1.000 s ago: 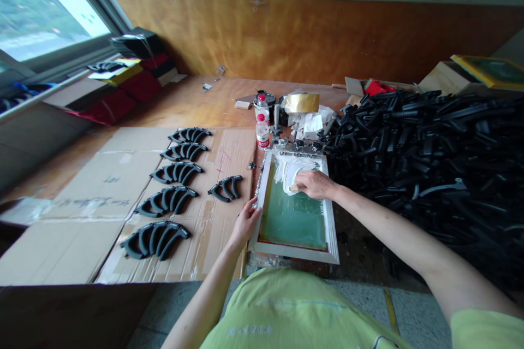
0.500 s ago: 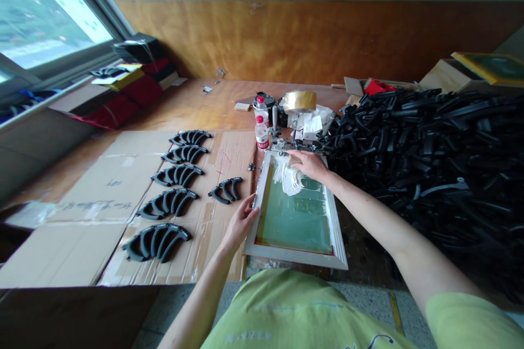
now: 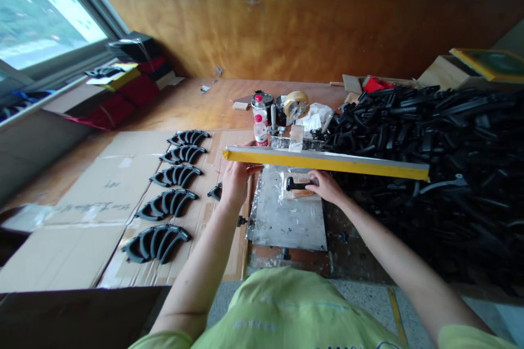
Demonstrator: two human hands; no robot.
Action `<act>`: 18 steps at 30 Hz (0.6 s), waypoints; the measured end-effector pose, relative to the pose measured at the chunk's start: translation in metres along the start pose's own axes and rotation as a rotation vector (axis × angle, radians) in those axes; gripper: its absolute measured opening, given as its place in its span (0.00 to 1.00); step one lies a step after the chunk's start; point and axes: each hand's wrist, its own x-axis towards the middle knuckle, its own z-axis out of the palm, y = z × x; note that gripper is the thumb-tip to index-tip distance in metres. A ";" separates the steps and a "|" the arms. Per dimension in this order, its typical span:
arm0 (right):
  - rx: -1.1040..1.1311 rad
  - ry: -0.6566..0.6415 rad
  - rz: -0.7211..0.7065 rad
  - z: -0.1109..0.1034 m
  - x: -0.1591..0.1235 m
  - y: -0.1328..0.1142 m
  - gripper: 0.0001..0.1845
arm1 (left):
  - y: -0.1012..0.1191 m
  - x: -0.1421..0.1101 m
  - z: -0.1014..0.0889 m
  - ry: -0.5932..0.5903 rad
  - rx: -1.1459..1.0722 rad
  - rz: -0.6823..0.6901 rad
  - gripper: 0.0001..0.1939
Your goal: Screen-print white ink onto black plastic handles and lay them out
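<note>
The screen-printing frame (image 3: 327,163) is raised and seen almost edge-on, its yellow-taped edge facing me. My left hand (image 3: 237,182) grips it near its left end; some fingers are hidden behind the edge. Below it lies a flat metal base plate (image 3: 289,223) with a small tan holder (image 3: 302,194) on it. A black plastic handle (image 3: 298,184) rests at this holder, and my right hand (image 3: 326,186) pinches its right end. On the cardboard (image 3: 94,174) to the left, similar curved black handles (image 3: 158,242) lie in several fanned groups. One more group is partly hidden behind my left hand.
A big heap of black plastic parts (image 3: 442,218) fills the right side. Behind the frame stand red-capped bottles (image 3: 260,130), a roll of tape (image 3: 296,104) and crumpled white wrapping (image 3: 321,114). Red and black boxes (image 3: 135,76) sit by the window.
The frame has gone from lying flat to tilted up, uncovering the base plate. My right hand has left the white ink area on the mesh and now holds a black handle below.
</note>
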 end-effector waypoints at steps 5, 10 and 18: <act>-0.172 -0.008 -0.185 0.004 -0.021 -0.060 0.05 | -0.056 -0.057 -0.005 -0.146 0.019 -0.525 0.27; -0.170 -0.029 -0.648 0.018 -0.060 -0.116 0.08 | -0.107 -0.097 -0.027 -0.005 -0.158 -0.858 0.14; -0.407 0.121 0.095 -0.077 0.000 0.046 0.13 | -0.141 -0.045 -0.194 0.496 0.318 -0.749 0.13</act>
